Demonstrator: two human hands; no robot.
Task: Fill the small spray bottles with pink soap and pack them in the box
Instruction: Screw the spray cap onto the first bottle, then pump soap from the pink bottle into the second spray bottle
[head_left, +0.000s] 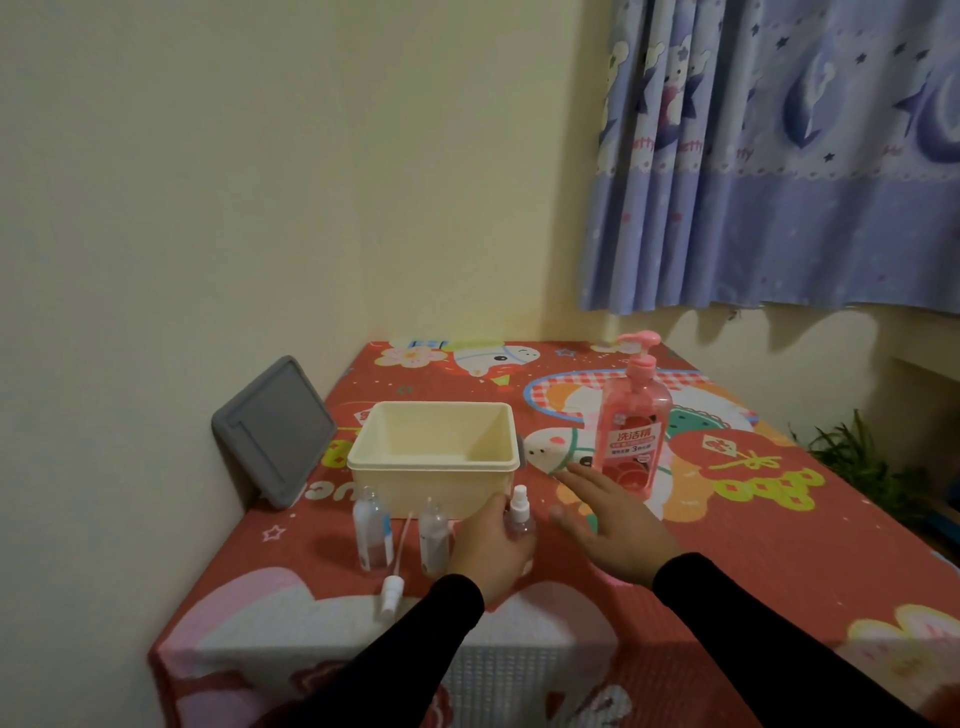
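Clear small plastic spray bottle (519, 517) with white nozzle sits gripped in left hand (491, 551) before cream plastic box (434, 457); right hand (613, 519) spread flat, near pink soap pump bottle (634, 426).

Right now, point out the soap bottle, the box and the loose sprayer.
Soap bottle (632, 431): head view, on its label.
Box (431, 462): head view, on its front rim.
Loose sprayer (390, 592): head view, on its white head.

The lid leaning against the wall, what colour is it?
Grey: the lid shows best in the head view, left of the cream box.
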